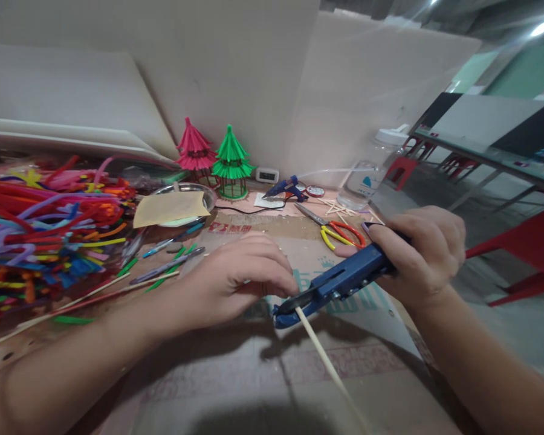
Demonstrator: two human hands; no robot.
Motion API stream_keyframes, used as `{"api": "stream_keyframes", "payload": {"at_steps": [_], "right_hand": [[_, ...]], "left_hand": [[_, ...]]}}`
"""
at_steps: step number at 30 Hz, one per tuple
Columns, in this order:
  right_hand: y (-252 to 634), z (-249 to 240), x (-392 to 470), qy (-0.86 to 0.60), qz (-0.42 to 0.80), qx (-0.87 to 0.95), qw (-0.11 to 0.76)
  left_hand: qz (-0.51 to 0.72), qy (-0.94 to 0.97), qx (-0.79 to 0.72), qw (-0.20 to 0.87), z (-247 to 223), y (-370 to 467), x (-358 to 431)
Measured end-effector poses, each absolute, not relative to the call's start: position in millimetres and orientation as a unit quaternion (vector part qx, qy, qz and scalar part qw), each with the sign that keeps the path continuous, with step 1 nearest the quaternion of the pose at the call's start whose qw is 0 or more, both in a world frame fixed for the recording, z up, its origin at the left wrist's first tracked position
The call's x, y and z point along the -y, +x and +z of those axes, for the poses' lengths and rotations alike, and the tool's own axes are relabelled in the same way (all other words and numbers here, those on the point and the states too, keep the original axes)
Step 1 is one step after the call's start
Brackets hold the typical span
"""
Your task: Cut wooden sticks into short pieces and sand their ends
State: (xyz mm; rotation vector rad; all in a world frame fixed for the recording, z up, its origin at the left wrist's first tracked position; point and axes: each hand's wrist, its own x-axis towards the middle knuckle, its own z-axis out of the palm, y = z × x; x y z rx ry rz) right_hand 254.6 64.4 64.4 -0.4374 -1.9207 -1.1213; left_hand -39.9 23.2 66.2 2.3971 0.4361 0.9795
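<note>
My right hand (pixel 424 254) grips a blue hand cutter (pixel 344 281) by its handles, with its jaws pointing left toward the middle of the table. A thin pale wooden stick (pixel 324 356) sits between the jaws and slants down toward me. Close by the jaw tips, my left hand (pixel 249 272) has its fingers curled together. Whatever is between those fingertips is hidden from view. Beneath both hands lies a printed cardboard sheet (pixel 199 374) with green lettering.
Bundles of coloured pipe cleaners (pixel 49 235) crowd the left. Behind stand a pink pagoda model (pixel 194 148), a green pagoda model (pixel 231 160), a blue glue gun (pixel 286 187) and a clear bottle (pixel 362 181). Scissors (pixel 333 229) lie beyond the cutter, near several short sticks (pixel 340 208).
</note>
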Motion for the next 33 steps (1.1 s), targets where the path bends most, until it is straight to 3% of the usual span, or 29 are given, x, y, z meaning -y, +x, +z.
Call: {"api": "stream_keyframes", "payload": {"at_steps": [33], "right_hand": [[254.6, 64.4, -60.5, -0.181, -0.445, 0.764, 0.431]], "left_hand": [[0.344, 0.886, -0.134, 0.28, 65.6, -41.7, -23.0]]}}
